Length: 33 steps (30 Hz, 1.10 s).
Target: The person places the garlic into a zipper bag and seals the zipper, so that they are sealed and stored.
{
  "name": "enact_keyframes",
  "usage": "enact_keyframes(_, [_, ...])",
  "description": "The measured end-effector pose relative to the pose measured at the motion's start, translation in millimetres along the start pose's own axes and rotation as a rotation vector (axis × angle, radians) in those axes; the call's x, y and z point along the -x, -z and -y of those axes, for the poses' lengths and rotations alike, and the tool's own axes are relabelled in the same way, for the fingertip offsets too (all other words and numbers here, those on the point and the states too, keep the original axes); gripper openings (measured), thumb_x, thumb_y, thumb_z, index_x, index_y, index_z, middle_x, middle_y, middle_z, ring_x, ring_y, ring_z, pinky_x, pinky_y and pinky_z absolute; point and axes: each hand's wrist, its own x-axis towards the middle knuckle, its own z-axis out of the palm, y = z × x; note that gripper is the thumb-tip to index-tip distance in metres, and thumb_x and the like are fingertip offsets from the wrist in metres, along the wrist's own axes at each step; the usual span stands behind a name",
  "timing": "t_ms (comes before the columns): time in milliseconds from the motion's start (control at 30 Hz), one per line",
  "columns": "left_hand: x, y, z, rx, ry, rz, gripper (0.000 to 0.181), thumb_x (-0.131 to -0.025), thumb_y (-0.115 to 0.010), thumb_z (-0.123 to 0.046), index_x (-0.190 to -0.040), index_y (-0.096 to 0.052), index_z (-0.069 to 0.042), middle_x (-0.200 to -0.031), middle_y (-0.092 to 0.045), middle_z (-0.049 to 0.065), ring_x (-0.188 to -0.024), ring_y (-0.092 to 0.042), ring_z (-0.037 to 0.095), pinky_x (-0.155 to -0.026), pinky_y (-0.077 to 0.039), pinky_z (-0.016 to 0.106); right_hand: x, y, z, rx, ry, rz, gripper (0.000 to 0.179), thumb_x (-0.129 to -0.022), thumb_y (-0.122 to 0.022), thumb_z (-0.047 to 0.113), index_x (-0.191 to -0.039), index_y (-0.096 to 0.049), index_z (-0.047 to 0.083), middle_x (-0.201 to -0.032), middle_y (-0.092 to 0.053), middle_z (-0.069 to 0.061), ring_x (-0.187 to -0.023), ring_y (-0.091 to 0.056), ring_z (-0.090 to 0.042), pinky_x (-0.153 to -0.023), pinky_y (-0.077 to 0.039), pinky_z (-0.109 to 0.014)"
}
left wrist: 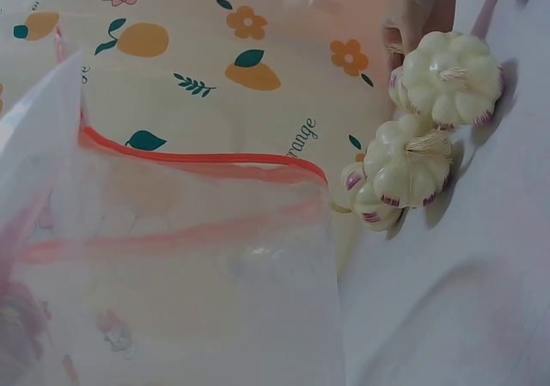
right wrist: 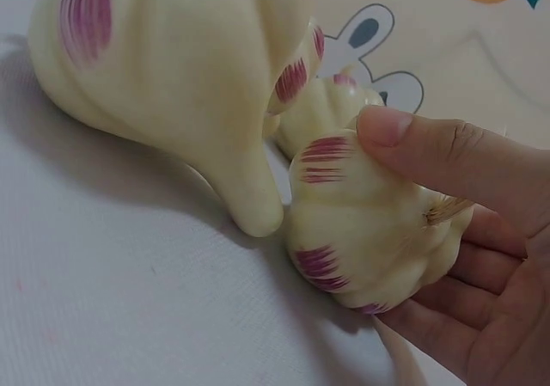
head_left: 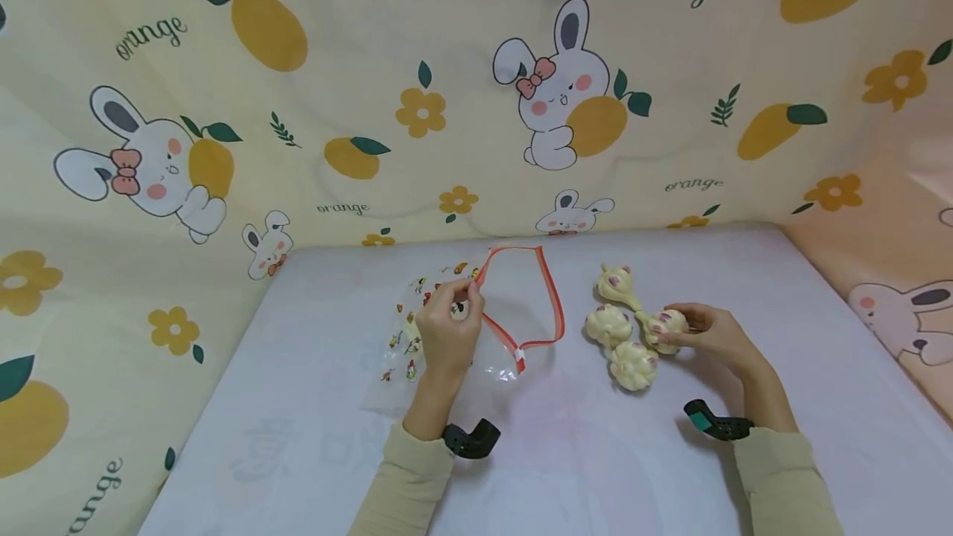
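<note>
My left hand (head_left: pixel 452 329) pinches the rim of a clear zip bag (head_left: pixel 417 337) with an orange-red zip edge and small cartoon prints. The bag's mouth gapes toward the right; its zip edge (left wrist: pixel 232 158) crosses the left wrist view. My right hand (head_left: pixel 718 337) grips one garlic bulb (right wrist: pixel 369 223), cream with purple streaks, thumb on top and fingers beneath. Close to its left lie three more bulbs: a far one (head_left: pixel 615 283), a middle one (head_left: pixel 608 325) and a near one (head_left: pixel 634 366). The stem of another bulb (right wrist: pixel 172 68) points at the held one.
A white cloth (head_left: pixel 566 470) covers the table. Behind it hangs a curtain (head_left: pixel 462 48) printed with rabbits and oranges. Black bands with camera mounts sit on the left wrist (head_left: pixel 472 439) and right wrist (head_left: pixel 718 422).
</note>
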Motion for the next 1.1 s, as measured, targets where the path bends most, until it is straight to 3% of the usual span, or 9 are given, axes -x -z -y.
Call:
enact_keyframes(167, [1.6, -0.4, -1.0, 0.005, 0.012, 0.009, 0.008, -0.087, -0.063, -0.004, -0.083, -0.068, 0.002, -0.074, -0.072, 0.013, -0.064, -0.068, 0.021, -0.059, -0.058, 0.032, 1.3, 0.7, -0.3, -0.015, -0.02, -0.002, 0.062, -0.083, -0.074, 0.031, -0.131, -0.053, -0.001, -0.103, -0.058, 0.022, -0.086, -0.051, 0.015, -0.078, -0.043, -0.015])
enact_keyframes(333, [1.8, -1.3, 0.1, 0.005, 0.002, 0.005, 0.007, -0.086, -0.063, -0.002, -0.082, -0.068, 0.002, -0.074, -0.072, 0.013, -0.063, -0.068, 0.021, -0.058, -0.058, 0.031, 2.4, 0.9, -0.4, -0.036, -0.026, 0.001, 0.061, -0.083, -0.075, 0.029, -0.131, -0.053, -0.002, -0.093, -0.054, 0.033, -0.085, -0.052, 0.015, -0.077, -0.042, -0.012])
enact_keyframes(533, [1.0, -1.2, -0.2, 0.009, 0.005, 0.005, 0.007, -0.086, -0.064, -0.003, -0.083, -0.068, 0.002, -0.074, -0.072, 0.013, -0.063, -0.068, 0.021, -0.058, -0.058, 0.032, 2.8, 0.9, -0.7, -0.049, -0.022, -0.004, 0.062, -0.083, -0.075, 0.03, -0.13, -0.054, -0.003, -0.093, -0.054, 0.034, -0.085, -0.052, 0.015, -0.076, -0.042, -0.012])
enact_keyframes(733, [0.9, -1.0, 0.1, 0.008, 0.005, 0.01, 0.008, -0.087, -0.063, -0.003, -0.083, -0.068, 0.002, -0.073, -0.072, 0.013, -0.063, -0.068, 0.021, -0.057, -0.058, 0.034, 2.2, 1.8, -2.1, -0.036, -0.051, -0.01, 0.065, -0.083, -0.074, 0.035, -0.132, -0.052, -0.001, -0.095, -0.051, 0.034, -0.086, -0.049, 0.017, -0.083, -0.04, -0.022])
enact_keyframes(967, [1.0, -0.1, -1.6, 0.007, 0.012, 0.016, 0.006, -0.085, -0.064, -0.002, -0.084, -0.068, 0.001, -0.074, -0.072, 0.013, -0.064, -0.068, 0.021, -0.057, -0.058, 0.034, 1.9, 3.8, -1.0, -0.03, -0.056, -0.017, 0.064, -0.084, -0.073, 0.036, -0.132, -0.053, -0.001, -0.094, -0.053, 0.032, -0.085, -0.049, 0.017, -0.078, -0.041, -0.015])
enact_keyframes(1100, [1.3, -0.2, 0.2, -0.001, 0.018, 0.014, 0.006, -0.085, -0.064, -0.002, -0.084, -0.069, 0.001, -0.074, -0.072, 0.012, -0.064, -0.068, 0.021, -0.058, -0.058, 0.033, 1.5, 4.2, 0.8, -0.025, -0.065, -0.021, 0.065, -0.085, -0.072, 0.038, -0.132, -0.052, -0.001, -0.096, -0.053, 0.03, -0.085, -0.047, 0.017, -0.081, -0.041, -0.02])
